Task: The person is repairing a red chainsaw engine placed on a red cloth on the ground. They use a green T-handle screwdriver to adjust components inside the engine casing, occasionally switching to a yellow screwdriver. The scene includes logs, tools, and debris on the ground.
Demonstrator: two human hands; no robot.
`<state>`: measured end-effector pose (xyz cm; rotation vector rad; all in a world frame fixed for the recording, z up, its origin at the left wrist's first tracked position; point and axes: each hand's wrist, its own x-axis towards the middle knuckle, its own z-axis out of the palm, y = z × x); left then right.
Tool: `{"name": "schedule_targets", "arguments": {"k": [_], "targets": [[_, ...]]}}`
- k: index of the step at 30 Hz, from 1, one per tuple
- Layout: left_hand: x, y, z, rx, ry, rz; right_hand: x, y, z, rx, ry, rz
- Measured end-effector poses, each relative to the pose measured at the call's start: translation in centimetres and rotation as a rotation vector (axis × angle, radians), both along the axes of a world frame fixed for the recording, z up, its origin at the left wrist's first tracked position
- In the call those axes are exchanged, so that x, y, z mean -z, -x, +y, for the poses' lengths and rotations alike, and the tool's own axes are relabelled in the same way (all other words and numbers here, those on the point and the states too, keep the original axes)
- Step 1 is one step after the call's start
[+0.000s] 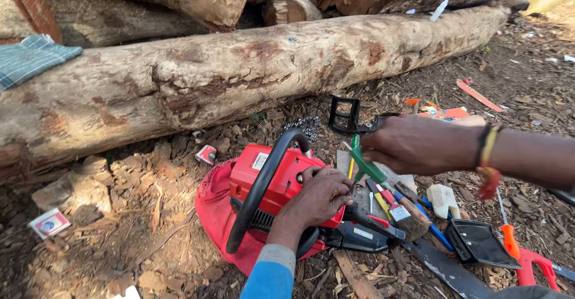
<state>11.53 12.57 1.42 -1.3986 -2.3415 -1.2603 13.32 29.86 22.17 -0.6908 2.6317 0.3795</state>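
Under the left hand (317,198): red chainsaw (272,185).

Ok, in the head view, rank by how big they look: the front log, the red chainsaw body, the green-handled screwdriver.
1. Front log
2. Red chainsaw body
3. Green-handled screwdriver, held in the right hand

The gaps are plain, despite differing nearness.

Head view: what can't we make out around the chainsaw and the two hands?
- Chainsaw: the spot the left hand presses is covered by its fingers.
- Screwdriver: its tip is hidden behind the left hand; the right hand hides the handle end.
- Guide bar: cut off by the bottom edge.
- Small tools beside the saw: overlapping, too small to tell apart.
- Red cloth: mostly under the saw.
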Motion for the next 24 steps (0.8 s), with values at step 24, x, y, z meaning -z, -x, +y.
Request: {"name": "schedule_targets", "arguments": {"k": [24], "targets": [[0.5, -0.1, -0.1, 0.077, -0.176, -0.046, 0.9, -1.0, -8.9, -0.069, 0.536, 0.409]]}}
